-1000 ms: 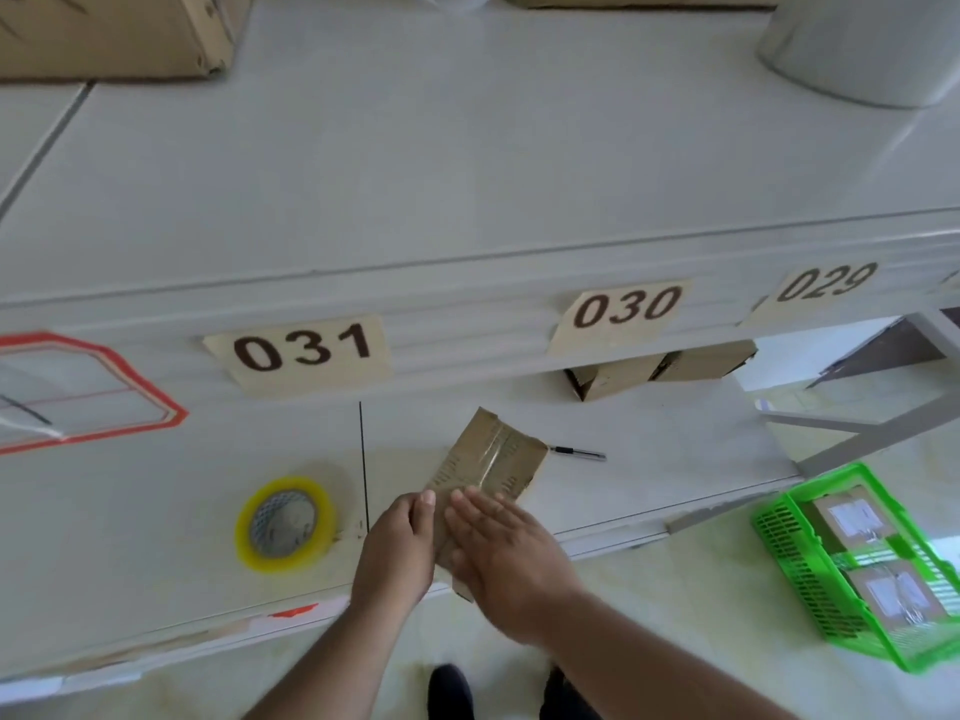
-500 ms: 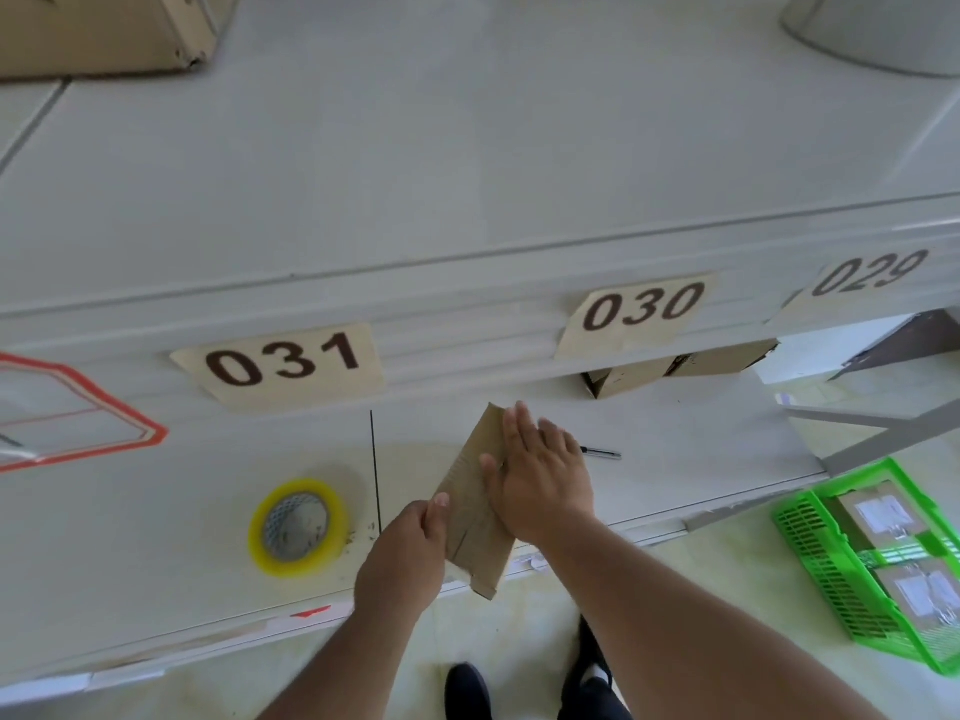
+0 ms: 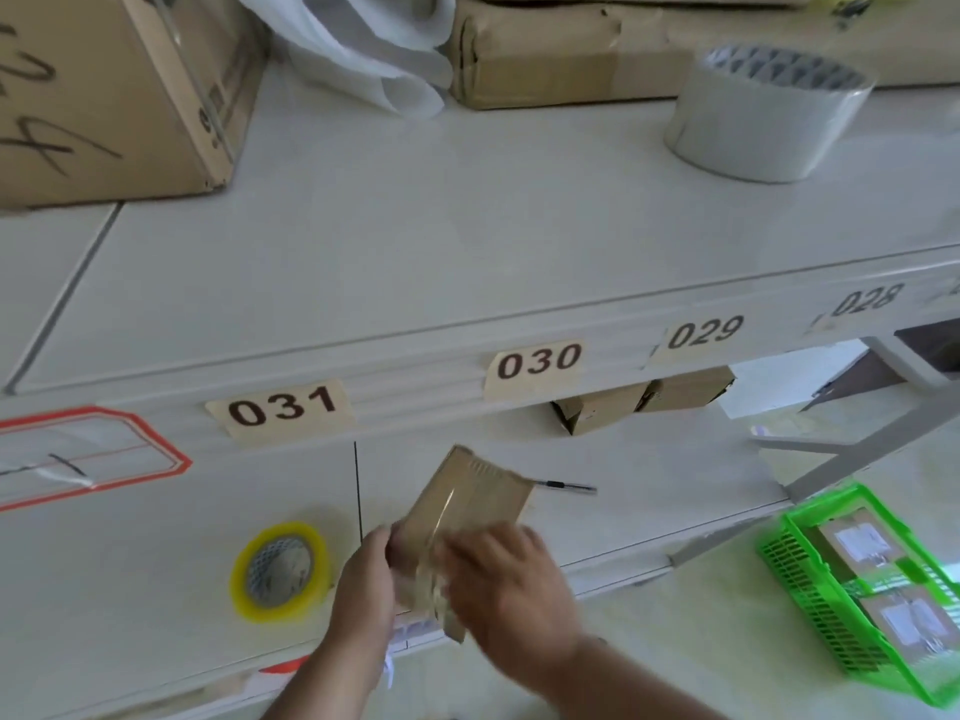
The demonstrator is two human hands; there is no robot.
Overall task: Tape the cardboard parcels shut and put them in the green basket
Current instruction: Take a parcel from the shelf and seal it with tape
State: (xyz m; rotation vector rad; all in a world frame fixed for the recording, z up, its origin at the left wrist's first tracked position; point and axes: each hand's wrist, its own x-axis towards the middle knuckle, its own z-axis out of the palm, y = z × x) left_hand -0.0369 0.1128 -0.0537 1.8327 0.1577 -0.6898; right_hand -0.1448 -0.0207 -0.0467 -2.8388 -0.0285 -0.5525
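White shelving fills our view, its front lip carrying the labels 031 (image 3: pixel 283 409), 030 (image 3: pixel 537 360) and 029 (image 3: pixel 704 332). We work at the lower shelf (image 3: pixel 130 553), near its front edge. Our left hand (image 3: pixel 363 584) grips the parcel (image 3: pixel 467 517) from the left side, fingers curled against its edge. Our right hand (image 3: pixel 511 584) lies over the parcel's near end; motion blur keeps us from telling whether its fingers curl round the cardboard or press flat on it. The parcel is tilted, its far corner pointing toward the back of the shelf, and clear tape glints along its top face. A yellow tape roll (image 3: pixel 283 571) lies flat on the shelf just left of our left hand. A pen (image 3: pixel 566 485) lies just beyond the parcel's right corner. Further back, under the 030 label, sits a small box (image 3: pixel 602 407). On the floor to the right stands the green basket (image 3: pixel 810 595), with labelled parcels lying inside it. On the upper shelf a grey tape roll (image 3: pixel 763 111) stands near the right end, and a big carton (image 3: pixel 104 90) sits at the left.
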